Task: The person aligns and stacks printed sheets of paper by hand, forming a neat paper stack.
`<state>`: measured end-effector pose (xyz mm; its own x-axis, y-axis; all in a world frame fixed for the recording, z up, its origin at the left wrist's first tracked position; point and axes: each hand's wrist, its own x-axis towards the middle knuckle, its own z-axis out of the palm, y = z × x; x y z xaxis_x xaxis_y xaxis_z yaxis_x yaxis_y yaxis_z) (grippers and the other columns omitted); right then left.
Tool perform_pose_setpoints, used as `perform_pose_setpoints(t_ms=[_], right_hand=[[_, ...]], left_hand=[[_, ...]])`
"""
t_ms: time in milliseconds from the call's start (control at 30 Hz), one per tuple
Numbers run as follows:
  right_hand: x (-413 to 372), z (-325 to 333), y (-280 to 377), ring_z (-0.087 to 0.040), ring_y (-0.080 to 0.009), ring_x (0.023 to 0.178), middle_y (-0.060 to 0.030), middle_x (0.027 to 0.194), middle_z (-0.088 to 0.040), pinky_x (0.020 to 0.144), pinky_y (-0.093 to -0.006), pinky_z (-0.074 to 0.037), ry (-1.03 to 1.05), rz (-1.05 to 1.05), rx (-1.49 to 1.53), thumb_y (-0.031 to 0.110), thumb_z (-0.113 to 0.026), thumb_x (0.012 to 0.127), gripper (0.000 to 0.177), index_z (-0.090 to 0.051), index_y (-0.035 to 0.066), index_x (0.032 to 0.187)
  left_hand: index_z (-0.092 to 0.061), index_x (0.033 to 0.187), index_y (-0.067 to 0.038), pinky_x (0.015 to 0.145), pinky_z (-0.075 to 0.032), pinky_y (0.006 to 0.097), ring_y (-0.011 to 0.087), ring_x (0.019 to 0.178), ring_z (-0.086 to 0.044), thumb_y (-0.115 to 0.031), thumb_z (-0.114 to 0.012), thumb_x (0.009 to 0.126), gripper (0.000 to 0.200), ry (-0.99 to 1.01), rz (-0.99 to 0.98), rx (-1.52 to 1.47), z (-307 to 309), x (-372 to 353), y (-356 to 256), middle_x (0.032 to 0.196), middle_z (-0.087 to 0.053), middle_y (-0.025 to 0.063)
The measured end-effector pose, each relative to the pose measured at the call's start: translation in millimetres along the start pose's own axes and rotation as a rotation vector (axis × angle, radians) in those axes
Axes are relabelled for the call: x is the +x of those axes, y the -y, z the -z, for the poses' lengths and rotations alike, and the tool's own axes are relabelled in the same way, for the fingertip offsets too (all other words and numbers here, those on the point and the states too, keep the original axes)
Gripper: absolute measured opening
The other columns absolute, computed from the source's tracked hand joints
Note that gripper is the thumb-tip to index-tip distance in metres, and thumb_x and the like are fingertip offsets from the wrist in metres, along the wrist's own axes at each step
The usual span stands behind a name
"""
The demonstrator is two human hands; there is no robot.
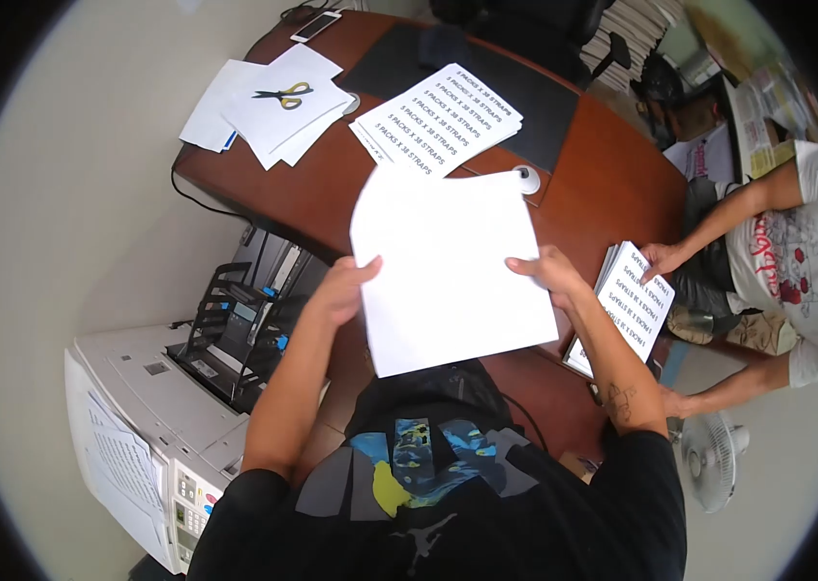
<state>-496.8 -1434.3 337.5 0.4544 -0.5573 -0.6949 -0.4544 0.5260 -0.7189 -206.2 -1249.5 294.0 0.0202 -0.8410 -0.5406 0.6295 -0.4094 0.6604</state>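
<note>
Between my two hands is a blank white sheet stack (453, 271), held upright-ish over the near edge of the desk. My left hand (343, 289) grips its left edge, thumb on the front. My right hand (552, 273) pinches the right edge the same way; the fingers behind the paper are hidden. Just beyond lies a printed stack (443, 116) reading "5 PACKS X 38 STRAPS", its near corner behind the white paper. Farther left, yellow-handled scissors (285, 95) rest on loose white sheets (278, 136).
At the right, another person (767, 223) has a hand on a second printed stack (630, 305). A white phone (316, 26) lies at the desk's (603, 174) far left. A printer (172, 373) stands at left, a fan (711, 460) at lower right.
</note>
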Motion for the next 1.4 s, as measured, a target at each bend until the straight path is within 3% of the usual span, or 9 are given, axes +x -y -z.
perform_pose_setpoints(t_ms=[300, 633, 867, 967, 1033, 1067, 1167, 1300, 1400], right_hand=[[-24.5, 6.7, -13.5, -0.064, -0.0129, 0.086, -0.0088, 0.096, -0.07, 0.078, -0.0283, -0.053, -0.09, 0.628, 0.113, 0.008, -0.073, 0.085, 0.023, -0.066, -0.003, 0.104], [-7.6, -23.3, -31.2, -0.061, -0.0143, 0.095, -0.0085, 0.105, -0.066, 0.085, -0.0274, -0.049, -0.343, 0.803, 0.312, 0.007, -0.077, 0.082, 0.04, -0.058, -0.003, 0.116], [-3.2, -19.0, -21.5, -0.064, -0.0136, 0.085, -0.0075, 0.094, -0.069, 0.079, -0.0273, -0.051, -0.368, 0.716, 0.208, 0.005, -0.078, 0.079, 0.031, -0.064, -0.002, 0.106], [-8.5, -20.4, -15.1, -0.063, -0.0124, 0.084, -0.0069, 0.094, -0.069, 0.078, -0.0263, -0.051, -0.3, 0.677, 0.234, 0.003, -0.079, 0.078, 0.028, -0.065, -0.001, 0.102], [-16.4, -23.6, -9.3, -0.063, -0.0115, 0.084, -0.006, 0.093, -0.069, 0.078, -0.0261, -0.051, -0.312, 0.713, 0.153, 0.001, -0.079, 0.077, 0.027, -0.066, -0.001, 0.101], [-21.6, -27.8, -8.4, -0.063, -0.0106, 0.083, -0.005, 0.093, -0.07, 0.077, -0.0258, -0.051, -0.313, 0.734, 0.069, 0.0, -0.079, 0.077, 0.026, -0.067, 0.0, 0.099], [-49.4, -34.0, -8.6, -0.065, -0.0208, 0.087, -0.0085, 0.097, -0.071, 0.085, -0.0332, -0.048, -0.219, 1.118, -0.263, 0.001, -0.076, 0.073, 0.029, -0.069, 0.004, 0.101], [-106.7, -20.7, -29.2, -0.057, -0.0268, 0.108, -0.0048, 0.12, -0.065, 0.103, -0.0498, -0.034, -0.028, 1.369, -0.883, 0.003, -0.07, 0.067, 0.043, -0.069, 0.012, 0.11], [-95.8, 1.6, -80.2, -0.047, -0.0333, 0.121, -0.0087, 0.134, -0.055, 0.105, -0.0496, -0.032, -0.027, 1.31, -1.12, 0.003, -0.073, 0.062, 0.059, -0.066, 0.018, 0.119]], left_hand=[[-0.06, 0.121, 0.005, 0.093, -0.047, 0.0324, 0.0163, 0.102, -0.061, -0.011, -0.071, 0.087, 0.039, 0.006, -0.445, 0.322, -24.5, -23.0, -46.8, 0.112, -0.067, 0.0095], [-0.054, 0.125, 0.003, 0.091, -0.048, 0.0292, 0.0139, 0.104, -0.058, 0.004, -0.075, 0.077, 0.053, -0.182, -0.8, 0.267, -47.2, 26.5, -7.6, 0.111, -0.063, 0.0092], [-0.054, 0.118, -0.001, 0.086, -0.048, 0.0263, 0.0111, 0.1, -0.057, 0.009, -0.073, 0.076, 0.047, -0.155, -0.628, 0.377, -30.8, 29.1, 8.4, 0.11, -0.062, 0.0074], [-0.056, 0.116, -0.002, 0.089, -0.046, 0.0335, 0.0117, 0.1, -0.058, -0.022, -0.07, 0.089, 0.036, -0.319, -0.684, 0.251, -12.7, 19.5, 30.3, 0.107, -0.062, 0.0067], [-0.054, 0.124, -0.002, 0.094, -0.042, 0.0475, 0.0202, 0.103, -0.059, -0.068, -0.048, 0.089, 0.075, -0.493, -0.317, -0.182, 16.8, 3.1, 51.5, 0.111, -0.063, 0.01], [-0.048, 0.13, 0.003, 0.095, -0.04, 0.0564, 0.0305, 0.108, -0.059, -0.091, -0.026, 0.075, 0.111, -0.389, -0.08, -0.21, 22.1, -8.9, 58.0, 0.12, -0.06, 0.0196], [-0.035, 0.139, 0.011, 0.098, -0.039, 0.0618, 0.0411, 0.111, -0.058, -0.094, -0.025, 0.071, 0.125, 0.363, 0.088, -0.644, 1.9, -25.8, 54.5, 0.13, -0.053, 0.0293], [-0.023, 0.147, 0.007, 0.106, -0.037, 0.0576, 0.0444, 0.135, -0.038, -0.091, -0.032, 0.073, 0.123, 0.303, -0.064, -0.635, -3.3, -40.9, 25.4, 0.151, -0.029, 0.0268], [-0.041, 0.138, 0.005, 0.102, -0.045, 0.0453, 0.0337, 0.121, -0.055, -0.032, -0.066, 0.091, 0.065, 0.238, 0.07, 0.042, 44.7, -6.3, 73.6, 0.134, -0.052, 0.0219]])
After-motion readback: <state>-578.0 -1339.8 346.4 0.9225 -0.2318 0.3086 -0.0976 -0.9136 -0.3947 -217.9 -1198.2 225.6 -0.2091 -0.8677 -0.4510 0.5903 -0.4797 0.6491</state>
